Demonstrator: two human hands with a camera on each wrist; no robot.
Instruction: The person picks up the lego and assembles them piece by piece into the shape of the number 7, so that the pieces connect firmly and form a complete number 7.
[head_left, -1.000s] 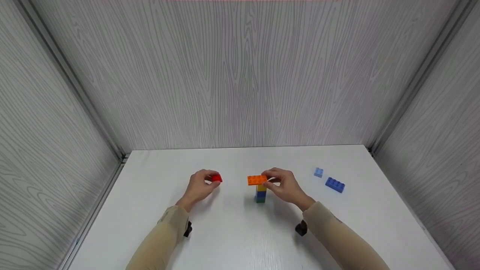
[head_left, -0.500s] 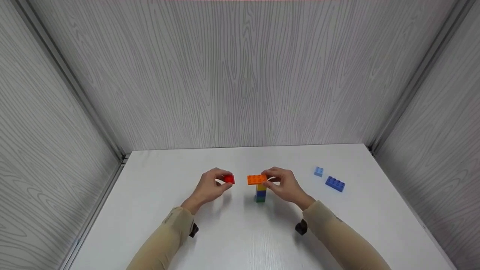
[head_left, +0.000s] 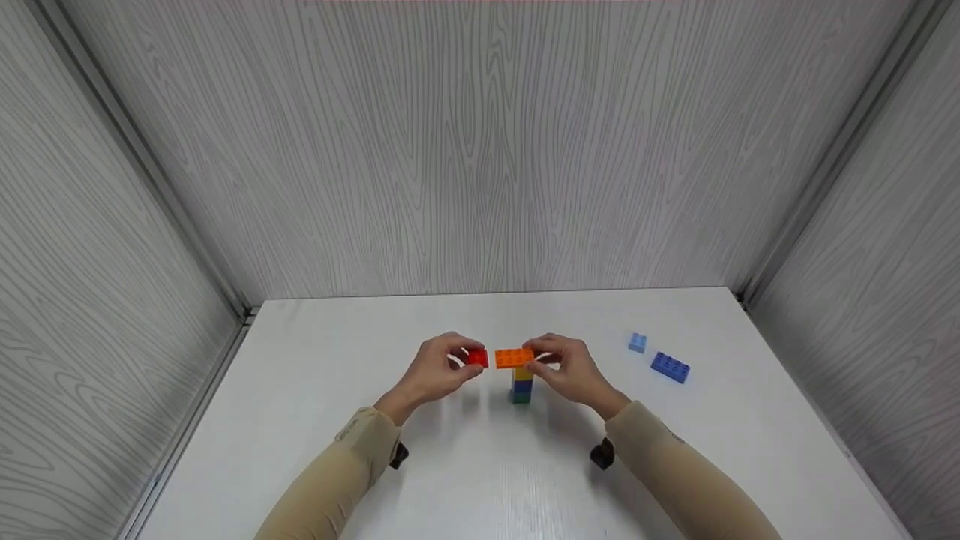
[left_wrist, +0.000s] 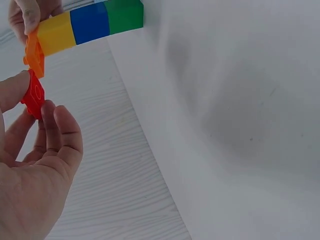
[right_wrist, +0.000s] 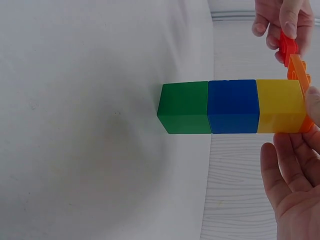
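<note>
My left hand (head_left: 439, 371) pinches a flat red building brick (left_wrist: 34, 96) between thumb and fingers. Just to its right, at about the same height, lies a flat orange brick (head_left: 513, 358) with studs on top. That orange brick caps an upright tower: a yellow brick (right_wrist: 280, 104), a blue brick (right_wrist: 232, 106) below it, and a green brick (right_wrist: 185, 107) at the bottom. Its left half juts out beyond the tower. My right hand (head_left: 574, 373) grips the orange brick's right end with thumb and fingers. In the head view a narrow gap separates red from orange.
On the white table (head_left: 300, 375), right of the tower, lie a small light blue brick (head_left: 637, 343) and a longer blue brick (head_left: 670, 367). Wood-grain panels stand at the back (head_left: 480, 150) and on both sides.
My left hand has moved right with the red brick, bringing it close to the orange brick's left end. My right hand and the tower have stayed in place.
</note>
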